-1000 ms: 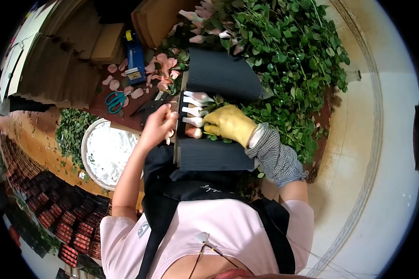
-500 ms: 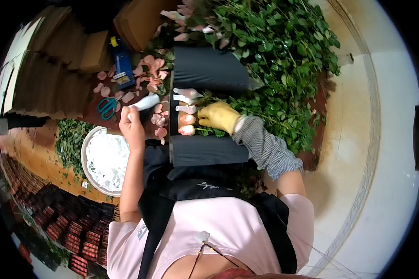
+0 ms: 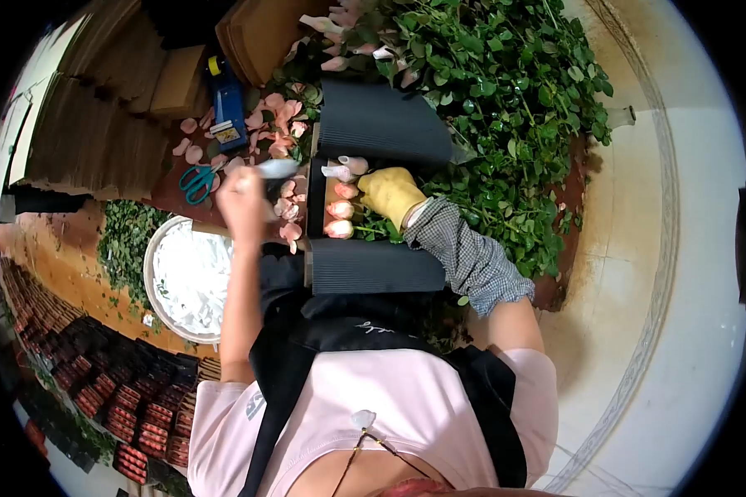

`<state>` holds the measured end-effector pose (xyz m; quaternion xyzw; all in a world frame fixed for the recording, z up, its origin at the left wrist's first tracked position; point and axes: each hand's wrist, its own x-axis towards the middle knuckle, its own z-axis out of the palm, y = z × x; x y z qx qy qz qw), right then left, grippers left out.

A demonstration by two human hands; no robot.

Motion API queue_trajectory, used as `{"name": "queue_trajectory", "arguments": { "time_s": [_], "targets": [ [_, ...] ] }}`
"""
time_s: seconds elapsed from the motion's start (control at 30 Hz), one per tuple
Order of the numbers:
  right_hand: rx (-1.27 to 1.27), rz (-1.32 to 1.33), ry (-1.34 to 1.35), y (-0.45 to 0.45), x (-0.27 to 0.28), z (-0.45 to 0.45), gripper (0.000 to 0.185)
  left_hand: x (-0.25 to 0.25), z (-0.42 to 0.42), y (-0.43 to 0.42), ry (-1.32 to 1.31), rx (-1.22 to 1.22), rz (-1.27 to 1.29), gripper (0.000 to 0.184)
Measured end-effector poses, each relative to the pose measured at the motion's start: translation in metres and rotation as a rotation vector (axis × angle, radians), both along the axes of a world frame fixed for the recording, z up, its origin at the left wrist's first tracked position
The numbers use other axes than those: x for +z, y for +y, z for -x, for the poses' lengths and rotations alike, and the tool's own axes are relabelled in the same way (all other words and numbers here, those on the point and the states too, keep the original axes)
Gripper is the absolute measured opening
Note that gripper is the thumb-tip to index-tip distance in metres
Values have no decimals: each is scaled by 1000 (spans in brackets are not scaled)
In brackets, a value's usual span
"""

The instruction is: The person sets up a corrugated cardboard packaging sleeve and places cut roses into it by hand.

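My bare left hand (image 3: 240, 203), smeared by motion, is closed on a white flower sleeve (image 3: 279, 169) that sticks out to the right. My right hand (image 3: 392, 196), in a yellow glove, has its fingers curled at the base of a bare pink rose (image 3: 346, 190); the stem is hidden in the glove. Below it two more bare roses (image 3: 339, 209) lie with heads to the left, between two dark ribbed pads (image 3: 377, 267). Above, two rose heads wear white netted sleeves (image 3: 340, 172).
A round basin (image 3: 151, 286) full of white sleeves stands at left. Teal scissors (image 3: 197, 184), loose petals (image 3: 283, 112) and a blue tape dispenser (image 3: 227, 108) lie beyond my left hand. Leafy stems (image 3: 506, 124) heap at right. Cardboard (image 3: 83, 124) is stacked at upper left.
My left hand has moved slightly up, its sleeve turning level. A bare rose head now shows beside my glove where a sleeved one lay. The view has shifted a little.
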<state>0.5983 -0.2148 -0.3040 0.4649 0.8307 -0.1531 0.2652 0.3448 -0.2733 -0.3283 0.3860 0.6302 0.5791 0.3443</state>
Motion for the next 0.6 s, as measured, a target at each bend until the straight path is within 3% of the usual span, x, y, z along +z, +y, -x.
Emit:
{"name": "queue_trajectory", "arguments": {
  "time_s": [0.07, 0.13, 0.2, 0.27, 0.33, 0.37, 0.53, 0.6],
  "targets": [
    [48, -80, 239, -1, 3, -9, 24, 4, 31, 0, 282, -79, -49, 14],
    [99, -162, 532, -5, 13, -17, 21, 4, 16, -3, 375, -142, -216, 16],
    [70, -250, 383, -16, 40, -2, 21, -25, 10, -10, 113, -402, 236, 18],
    [18, -285, 298, -20, 44, 8, 21, -13, -14, -5, 68, -479, 368, 25],
    [-36, -333, 70, -14, 8, 4, 20, -40, -38, 4, 294, -462, 108, 33],
    [-33, -272, 10, -9, -22, -2, 22, -25, -48, 9, 337, -491, 181, 32],
    [-144, -209, -6, -3, -1, 12, 21, -12, -55, 23, 498, -434, 187, 27],
    [-136, -172, -75, -1, 5, 13, 22, -10, -46, 21, 380, -354, 184, 26]
  ]
}}
